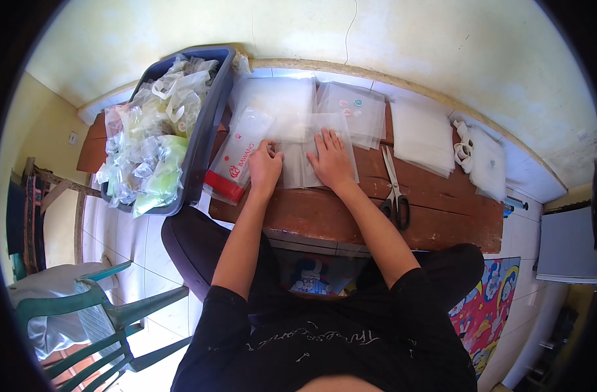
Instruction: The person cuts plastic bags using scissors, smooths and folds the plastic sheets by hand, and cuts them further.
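Note:
A clear plastic bag [296, 171] lies flat on the brown wooden table in front of me. My left hand [265, 168] is closed at its left edge, with the fingers curled and pinching the plastic. Spread flat on the right part of the bag is my right hand [331, 161], fingers stretched out. Just left of my left hand lies a clear packet with red "BAWANG" print [236, 160]. Behind both hands is a stack of clear plastic bags [272, 95]. Scissors [394, 189] with black handles lie to the right of my right forearm.
A dark grey tub [210, 111] heaped with filled plastic bags [154, 144] stands at the left. Further stacks of clear bags [422, 134] lie along the back of the table [455, 212]. A green chair [109, 313] is at lower left.

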